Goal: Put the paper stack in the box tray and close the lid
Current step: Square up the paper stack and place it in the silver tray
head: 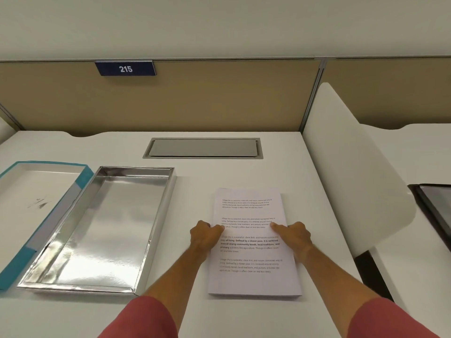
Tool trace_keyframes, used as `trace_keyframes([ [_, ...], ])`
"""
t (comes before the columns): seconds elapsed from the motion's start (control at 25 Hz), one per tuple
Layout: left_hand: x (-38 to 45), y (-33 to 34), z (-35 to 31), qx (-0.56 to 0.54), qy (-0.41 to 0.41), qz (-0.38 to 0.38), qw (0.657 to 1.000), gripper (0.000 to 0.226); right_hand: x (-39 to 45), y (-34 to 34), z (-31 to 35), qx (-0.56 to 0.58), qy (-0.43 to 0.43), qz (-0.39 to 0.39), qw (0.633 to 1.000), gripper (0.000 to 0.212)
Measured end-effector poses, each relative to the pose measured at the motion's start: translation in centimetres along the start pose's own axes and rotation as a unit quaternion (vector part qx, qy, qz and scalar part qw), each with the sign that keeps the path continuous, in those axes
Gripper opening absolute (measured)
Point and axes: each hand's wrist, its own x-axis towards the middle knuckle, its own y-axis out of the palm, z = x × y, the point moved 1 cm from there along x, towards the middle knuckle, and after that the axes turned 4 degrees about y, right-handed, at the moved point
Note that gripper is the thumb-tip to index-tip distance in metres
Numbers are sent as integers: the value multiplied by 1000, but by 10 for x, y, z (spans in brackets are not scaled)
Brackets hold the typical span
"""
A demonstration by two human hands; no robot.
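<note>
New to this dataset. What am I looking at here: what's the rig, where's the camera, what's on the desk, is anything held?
There is no robot. A person wears one wide-angle camera on the head, looking forward and down, so the single picture shows their own two arms in red sleeves.

On the white desk lies a printed paper stack, flat, to the right. The left hand is at its left edge and the right hand at its right edge, thumbs on top; the stack looks gripped but not yet lifted.

To the left sits an empty silver box tray, open. Left of that, and partly under its edge, lies the teal-rimmed lid, inside up.

Behind are a closed cable hatch and a sign reading 215.
</note>
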Motion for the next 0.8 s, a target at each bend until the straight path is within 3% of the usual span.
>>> trace_keyframes([
  [0.24,2,4,-4,10,16,19,1000,19,4,0,6,-62,-11,2,998,42],
  [0.36,1,4,-5,42,53,1,998,20,1,1,7,-93,-28,-19,995,38],
  [0.8,10,0,-2,-43,43,31,998,21,8,-1,0,27,-22,2,999,29],
])
